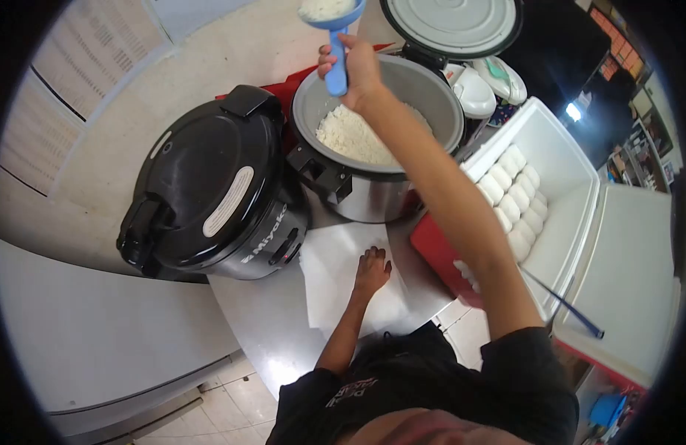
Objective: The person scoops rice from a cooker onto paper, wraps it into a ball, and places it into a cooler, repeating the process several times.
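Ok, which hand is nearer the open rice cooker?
Right. The right hand holds a blue scoop over the rice cooker; the left hand rests apart on white paper.

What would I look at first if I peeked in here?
Probably the right hand, holding a blue scoop heaped with rice above the open cooker at the top middle. After that, the big black cooker, shut, on the left, and the white cooler on the right with rows of white lumps inside.
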A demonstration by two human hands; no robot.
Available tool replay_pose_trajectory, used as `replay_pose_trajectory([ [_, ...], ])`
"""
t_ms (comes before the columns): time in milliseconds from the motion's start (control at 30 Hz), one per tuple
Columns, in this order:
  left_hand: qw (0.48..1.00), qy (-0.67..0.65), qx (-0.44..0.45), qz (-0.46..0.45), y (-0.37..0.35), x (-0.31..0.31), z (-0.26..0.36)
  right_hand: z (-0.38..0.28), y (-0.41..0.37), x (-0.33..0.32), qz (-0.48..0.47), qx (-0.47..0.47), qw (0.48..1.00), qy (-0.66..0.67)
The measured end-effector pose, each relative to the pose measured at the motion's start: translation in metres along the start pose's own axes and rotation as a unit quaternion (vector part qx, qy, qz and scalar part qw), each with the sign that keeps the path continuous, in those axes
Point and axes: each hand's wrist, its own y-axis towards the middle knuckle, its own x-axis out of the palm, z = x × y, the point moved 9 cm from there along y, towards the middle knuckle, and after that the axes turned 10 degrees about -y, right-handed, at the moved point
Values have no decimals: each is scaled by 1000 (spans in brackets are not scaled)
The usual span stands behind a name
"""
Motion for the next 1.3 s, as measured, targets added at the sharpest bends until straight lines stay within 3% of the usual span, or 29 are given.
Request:
replay_pose_trajectory([
  [100, 1000, -26, -7, -16, -51, 1, -7, 37, -47, 11, -36, 22, 995, 96],
  [200, 997, -11, 21, 70, -118, -5, -18, 80, -134, 7, -65, 91, 985, 129],
  [233, 996, -23, 22, 83, -137, -9, -18, 96, -167, 2, -125, 134, 972, 145],
  [367, 997, 3, 47, 55, -172, -10, -21, 169, -299, -70, -60, 273, 958, 62],
  [500, 997, -16, 50, 63, -179, -9, -29, 233, -396, -172, 144, 410, 899, -62],
  [533, 998, -23, 51, 38, -177, -5, -27, 243, -406, -189, 143, 415, 896, -64],
  [567, 998, -26, 47, 38, -177, -1, -31, 246, -409, -213, 170, 394, 897, -103],
  [633, 986, -96, 120, -67, -180, 20, -22, 241, -403, -223, 194, 373, 896, -143],
  [700, 987, -54, 140, -61, -182, 19, -6, 215, -383, -227, 201, 268, 908, -252],
  [767, 985, -10, 162, -56, -182, 10, 16, 203, -371, -232, 219, 245, 897, -295],
  [833, 989, -17, 136, -48, -180, 6, 25, 180, -346, -222, 90, 113, 804, -577],
  [867, 990, -17, 134, -47, -181, 8, 25, 160, -339, -182, -28, -185, 663, -725],
  [900, 988, -10, 150, -34, -182, 10, 26, 167, -343, -196, -31, -184, 664, -724],
  [967, 986, -1, 164, -19, -182, 17, 21, 219, -351, -221, -194, -61, 497, -844],
  [1033, 978, -7, 196, -70, -185, 30, 19, 221, -358, -220, -173, -27, 511, -841],
  [1133, 980, -26, 193, -51, -187, 28, 11, 222, -352, -220, -185, -19, 469, -863],
  [1300, 983, -63, 166, -53, -181, 23, 9, 224, -355, -216, -169, 14, 481, -860],
])
